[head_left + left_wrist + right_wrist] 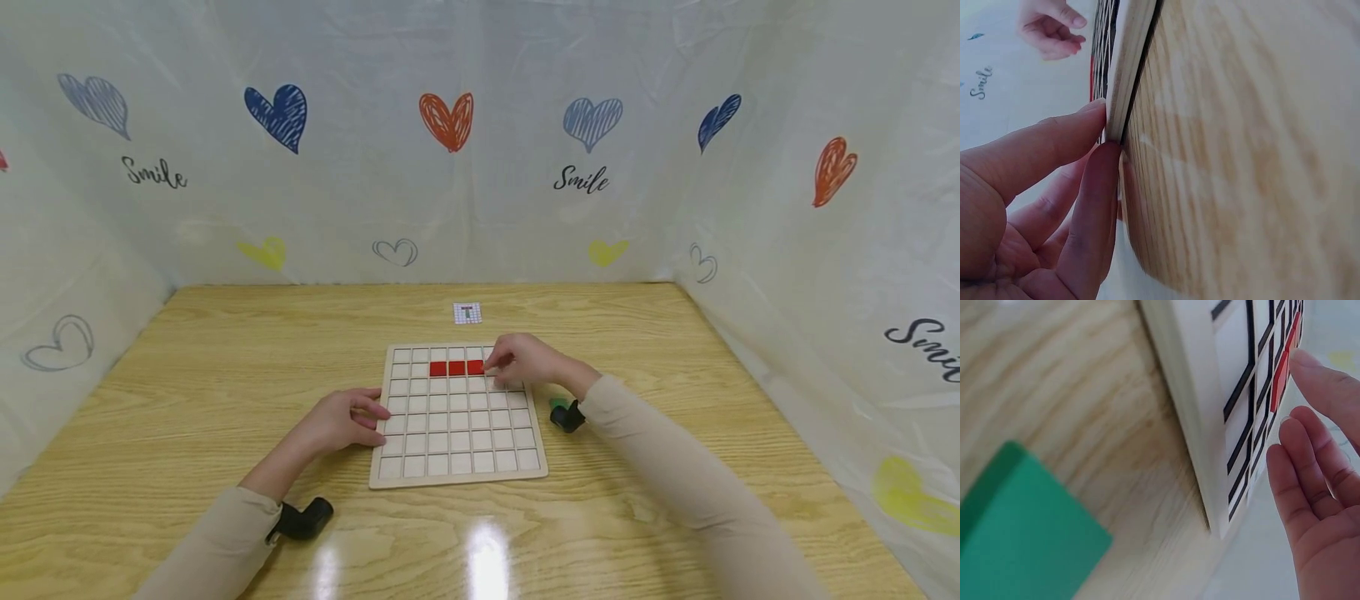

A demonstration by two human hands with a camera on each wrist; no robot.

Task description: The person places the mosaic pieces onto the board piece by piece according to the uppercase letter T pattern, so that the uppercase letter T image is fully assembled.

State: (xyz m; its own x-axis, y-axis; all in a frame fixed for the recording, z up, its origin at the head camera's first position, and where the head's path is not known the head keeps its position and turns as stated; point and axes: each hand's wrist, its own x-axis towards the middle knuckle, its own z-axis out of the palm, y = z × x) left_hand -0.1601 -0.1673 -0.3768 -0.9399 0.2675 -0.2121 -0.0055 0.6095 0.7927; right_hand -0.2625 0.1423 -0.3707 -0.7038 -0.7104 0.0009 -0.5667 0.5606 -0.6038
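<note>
A pale wooden grid board (459, 479) lies flat on the table, with three red square tiles (457, 368) side by side in its second row from the far edge. My left hand (339, 423) rests at the board's left edge, with fingertips (1094, 109) touching the rim. Over the board's far right part, my right hand (528, 360) has its fingertips right beside the rightmost red tile. In the right wrist view, one digit (1316, 372) reaches that red tile (1280, 381), and the other fingers are loosely bent with nothing between them.
A green piece (1035, 531) lies on the wooden table to the right of the board, partly hidden by the right wrist strap in the head view. Behind the board is a small card (467, 313) with a T pattern. A white curtain (510, 217) with printed hearts encloses the table.
</note>
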